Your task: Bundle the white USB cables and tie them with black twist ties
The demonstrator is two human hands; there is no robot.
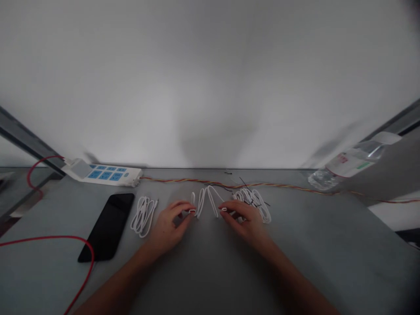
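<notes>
while our left hand (pixel 169 225) and right hand (pixel 244 221) each pinch an end of the white cable (pixel 207 197) mid-frame, fingers nearly closed, the bottle (pixel 348 166) label at right stays unreadable.

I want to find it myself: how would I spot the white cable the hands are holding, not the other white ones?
On the grey table, look in front of the twisted red-and-yellow wire by the wall. Between the left hand and right hand a white cable arches up in loops, one end pinched in each hand. The coil by the black phone lies flat, untouched.
</notes>
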